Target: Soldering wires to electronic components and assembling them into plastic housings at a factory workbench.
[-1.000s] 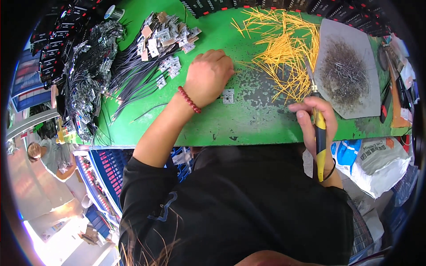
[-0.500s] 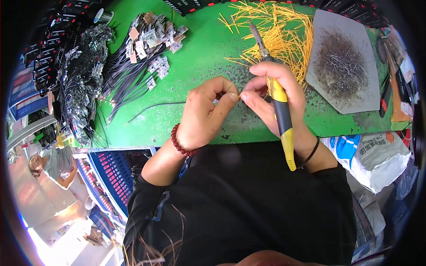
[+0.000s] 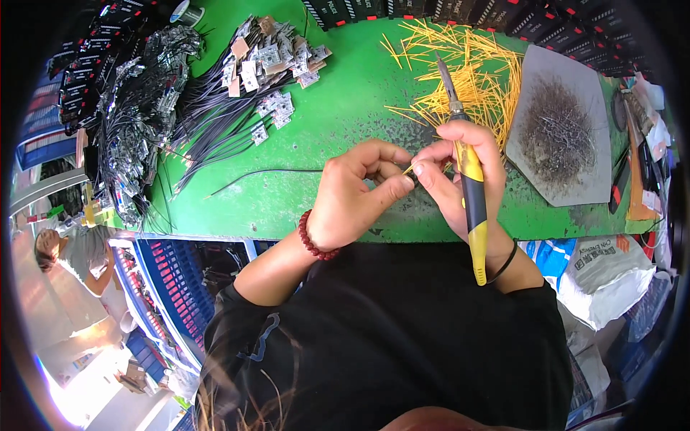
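My left hand (image 3: pixel 359 190), with a red bead bracelet at its wrist, is closed in a pinch. Between its fingertips and those of my right hand (image 3: pixel 467 161) a short bit of thin yellow wire (image 3: pixel 409 170) shows. My right hand also holds a yellow and black soldering iron (image 3: pixel 474 190); its metal tip points away from me and the handle end hangs toward my forearm. A black cable (image 3: pixel 266 171) lies on the green table and runs up to my left hand, which hides its other end.
Loose yellow wires (image 3: pixel 481 90) lie beyond the iron. To the right is a grey board (image 3: pixel 535 169) with dark metal scraps. Black cables with small circuit boards (image 3: pixel 269 57) are heaped at back left, beside a dark tangled pile (image 3: pixel 147 93) and a solder spool (image 3: pixel 187 14).
The whole view has shifted, so the table and hands appear lower and further right. More of the yellow wire shows between my fingertips. Both hands keep their pinch and the iron stays held.
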Tool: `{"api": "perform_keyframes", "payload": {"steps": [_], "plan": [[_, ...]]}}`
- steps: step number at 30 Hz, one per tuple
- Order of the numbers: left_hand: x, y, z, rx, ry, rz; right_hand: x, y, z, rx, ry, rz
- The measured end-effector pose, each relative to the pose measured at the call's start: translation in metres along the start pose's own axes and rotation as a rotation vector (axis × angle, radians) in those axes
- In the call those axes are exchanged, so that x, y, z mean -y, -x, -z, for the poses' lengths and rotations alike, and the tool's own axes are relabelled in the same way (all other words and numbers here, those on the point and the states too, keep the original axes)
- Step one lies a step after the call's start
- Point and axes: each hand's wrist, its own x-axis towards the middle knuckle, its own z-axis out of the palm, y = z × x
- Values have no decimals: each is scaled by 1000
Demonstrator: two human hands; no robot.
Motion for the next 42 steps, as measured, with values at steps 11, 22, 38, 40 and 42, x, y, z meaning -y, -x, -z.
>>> {"api": "perform_keyframes", "payload": {"steps": [11, 22, 38, 40, 42], "plan": [[1, -6, 2, -112, -401, -291, -9, 9, 19, 80, 30, 11], [36, -15, 12, -114, -941, -513, 4, 67, 171, -628, 410, 37], [28, 10, 27, -268, -750, -264, -14, 50, 184, -660, 516, -21], [31, 13, 30, -274, -696, -260, -12, 52, 188, -674, 576, 24], [30, 10, 30, -245, -689, -308, -10, 58, 200, -720, 560, 169]]}}
